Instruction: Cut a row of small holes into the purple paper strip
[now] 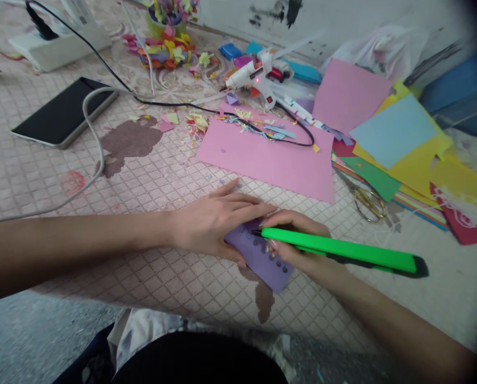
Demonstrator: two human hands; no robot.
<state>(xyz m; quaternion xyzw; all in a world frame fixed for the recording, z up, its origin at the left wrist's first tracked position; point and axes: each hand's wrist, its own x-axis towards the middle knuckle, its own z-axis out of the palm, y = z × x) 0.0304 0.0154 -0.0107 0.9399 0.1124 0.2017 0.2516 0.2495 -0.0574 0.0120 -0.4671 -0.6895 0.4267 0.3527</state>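
Observation:
A strip of purple paper lies on the checked tablecloth, with a row of small dark holes and a few drawn circles along it. My left hand is spread flat over its upper left end, fingers stretched out and thumb at the near edge. My right hand is closed round a bright green utility knife with a black end. Its dark tip touches or hovers just over the paper beside the circles; I cannot tell which. The paper's far end is hidden under my hands.
Behind my hands lies a pink sheet with paper scraps and a cable. A white glue gun with a red light stands beyond it. Gold-handled scissors and coloured papers are at right. A black tablet and a power strip are at left.

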